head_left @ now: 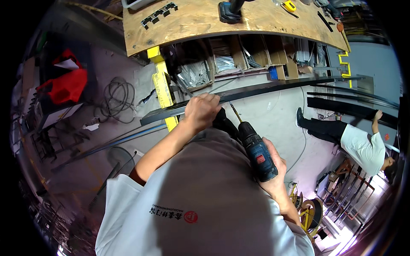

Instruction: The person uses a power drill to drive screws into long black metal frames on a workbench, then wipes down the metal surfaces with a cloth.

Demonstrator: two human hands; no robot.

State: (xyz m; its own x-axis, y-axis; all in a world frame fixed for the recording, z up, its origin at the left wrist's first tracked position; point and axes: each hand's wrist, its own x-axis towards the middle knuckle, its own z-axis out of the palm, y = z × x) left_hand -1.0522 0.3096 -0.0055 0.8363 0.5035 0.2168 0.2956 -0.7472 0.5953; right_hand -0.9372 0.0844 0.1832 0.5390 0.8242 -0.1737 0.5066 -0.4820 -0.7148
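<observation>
A long dark metal profile [265,88] runs across in front of me, from the lower left up to the right. My left hand [202,112] is closed around it near its left part, knuckles up. In my right hand [274,164] is a blue and black cordless drill [259,154], gripped at its handle, which is mostly hidden. A long thin drill bit [235,112] sticks out of its chuck and points up and left toward the profile. The bit's tip looks close to the profile's near edge; whether they touch I cannot tell.
A wooden workbench [183,25] lies beyond, bearing a second power tool [230,12] and a yellow tape measure [290,6]. Yellow supports [162,85] stand under the profile. Open boxes [224,64] hold metal parts. At right, a co-worker [361,145] holds another dark profile [337,106]. Coiled cable [119,100] lies left.
</observation>
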